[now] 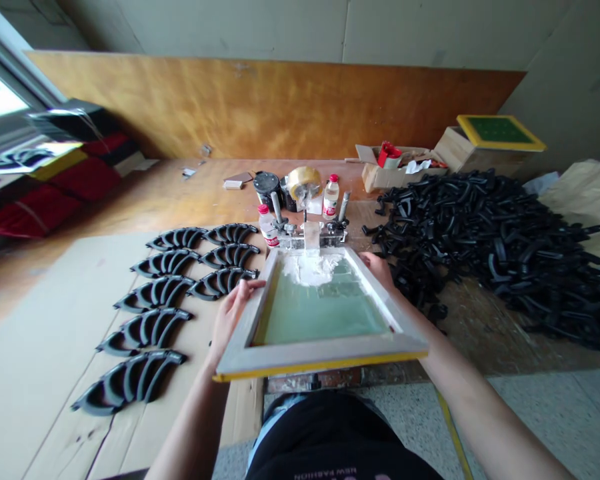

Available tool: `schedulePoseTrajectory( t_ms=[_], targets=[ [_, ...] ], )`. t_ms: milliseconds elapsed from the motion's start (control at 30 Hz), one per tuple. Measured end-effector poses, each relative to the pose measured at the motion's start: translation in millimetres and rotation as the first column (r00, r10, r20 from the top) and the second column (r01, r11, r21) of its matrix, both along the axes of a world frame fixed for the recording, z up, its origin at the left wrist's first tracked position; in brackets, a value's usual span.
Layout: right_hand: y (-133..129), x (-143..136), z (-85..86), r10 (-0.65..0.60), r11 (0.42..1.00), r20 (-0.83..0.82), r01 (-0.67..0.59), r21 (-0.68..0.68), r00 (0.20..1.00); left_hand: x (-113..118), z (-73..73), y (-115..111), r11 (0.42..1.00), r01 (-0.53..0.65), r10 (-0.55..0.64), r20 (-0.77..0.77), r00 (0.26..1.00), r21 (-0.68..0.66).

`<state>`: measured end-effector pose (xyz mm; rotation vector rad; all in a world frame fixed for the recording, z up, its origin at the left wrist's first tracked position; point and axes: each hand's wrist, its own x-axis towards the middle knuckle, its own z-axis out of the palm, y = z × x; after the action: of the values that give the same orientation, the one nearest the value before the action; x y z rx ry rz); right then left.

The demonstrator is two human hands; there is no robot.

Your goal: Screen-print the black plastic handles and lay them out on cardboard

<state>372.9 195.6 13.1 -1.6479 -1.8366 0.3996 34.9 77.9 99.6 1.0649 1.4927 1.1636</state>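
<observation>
A screen printing frame (325, 350) with green mesh is in front of me, its far end at a metal hinge clamp (337, 237). White paste (313, 268) is smeared over the far part of the mesh. My left hand (233, 310) grips the frame's left side, fingertips on the edge. At the far right side, my right hand (379, 269) is curled against the frame, its fingers partly hidden. A pale flat piece (311, 237) stands upright at the clamp. What lies beneath the frame is hidden.
Curved black parts (130, 383) lie in rows on cardboard at left. A big heap of black parts (480, 233) covers the right. Behind the clamp are bottles (331, 197), a tape roll (304, 181) and a black tub (267, 189). An open box (380, 179) stands back right.
</observation>
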Motion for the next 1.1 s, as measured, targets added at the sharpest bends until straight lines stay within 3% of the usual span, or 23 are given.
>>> schedulePoseTrajectory(
  t_ms=[67, 167, 233, 333, 400, 467, 600, 667, 733, 833, 933, 1000, 1100],
  targets=[
    [8, -3, 15.5, -0.006, 0.996, -0.006, 0.006, 0.09, 1.0, -5, -26.5, -14, 0.99, 0.064, -0.07, -0.047, 0.996, -0.125],
    [21, -42, 34.9, 0.176, 0.947, 0.113, -0.2, 0.252, 0.978, -5, -67.8, -22, 0.976, 0.089, -0.108, -0.09, 0.99, -0.197],
    [28, -75, 41.2, 0.287, 0.917, 0.243, -0.339, 0.209, 0.926, -3, -90.1, -21, 0.976, 0.063, -0.092, -0.132, 0.987, -0.209],
    [28, -105, 38.4, 0.359, 0.918, 0.388, -0.397, 0.02, 0.849, 0, -107.7, -17, 0.979, 0.034, -0.07, -0.175, 0.982, -0.203],
    [17, -108, 31.6, 0.388, 0.91, 0.456, -0.413, -0.049, 0.801, 0, -109.9, -16, 0.98, 0.024, -0.063, -0.19, 0.98, -0.199],
    [0, -100, 25.9, 0.463, 0.863, 0.494, -0.501, -0.062, 0.736, -1, -108.4, -17, 0.981, 0.019, -0.055, -0.183, 0.982, -0.194],
    [-27, -73, 30.1, 0.709, 0.632, 0.47, -0.769, -0.094, 0.525, 0, -104.9, -18, 0.981, 0.003, -0.036, -0.164, 0.986, -0.195],
    [-27, -67, 36.5, 0.771, 0.57, 0.422, -0.812, -0.123, 0.478, 1, -104.1, -19, 0.98, -0.003, -0.028, -0.154, 0.988, -0.197],
    [-23, -68, 38.2, 0.749, 0.617, 0.379, -0.78, -0.103, 0.543, 1, -103.1, -19, 0.98, 0.002, -0.027, -0.127, 0.992, -0.197],
    [-26, -75, 26.2, 0.635, 0.717, 0.388, -0.697, 0.025, 0.667, 1, -100.9, -20, 0.977, 0.014, -0.034, -0.091, 0.995, -0.211],
    [-37, -76, 11.1, 0.643, 0.663, 0.415, -0.739, 0.118, 0.644, 1, -97.1, -20, 0.973, 0.01, -0.034, -0.1, 0.994, -0.233],
    [-37, -76, 11.1, 0.665, 0.647, 0.383, -0.751, 0.133, 0.641, 2, -92.0, -20, 0.971, 0.006, -0.032, -0.105, 0.994, -0.239],
    [-14, -83, 27.9, 0.596, 0.752, 0.282, -0.646, 0.132, 0.752, 3, -76.6, -22, 0.968, 0.013, -0.038, -0.096, 0.995, -0.25]
  ],
)
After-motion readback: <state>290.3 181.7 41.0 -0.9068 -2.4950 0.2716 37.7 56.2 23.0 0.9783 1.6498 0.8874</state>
